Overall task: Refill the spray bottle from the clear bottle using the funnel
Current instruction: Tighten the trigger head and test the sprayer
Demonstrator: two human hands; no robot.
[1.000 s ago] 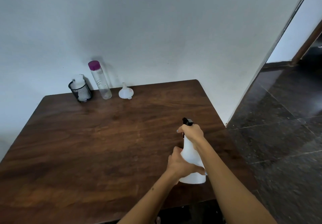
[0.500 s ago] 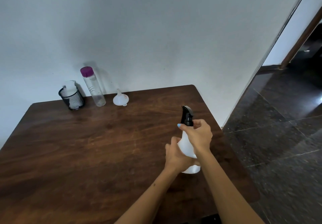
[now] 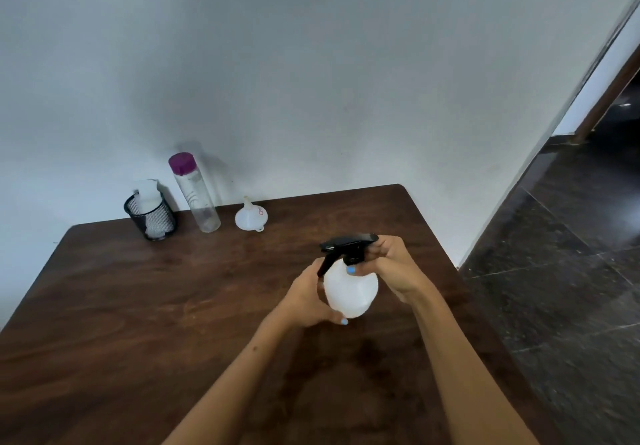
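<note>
While the left hand (image 3: 311,297) clasps the spray bottle (image 3: 350,288) above the table (image 3: 138,306) and the right hand (image 3: 389,264) grips its black head (image 3: 348,245), unscrewing looks underway; next, fetch funnel (image 3: 250,216) and clear bottle (image 3: 195,192) by the wall.

Both bare forearms reach forward from the near edge of the surface. The left hand (image 3: 311,297) is curled in a closed grip, its thumb pointing right. The right hand (image 3: 389,266) is higher, its fingers (image 3: 377,249) and thumb closed together.
</note>
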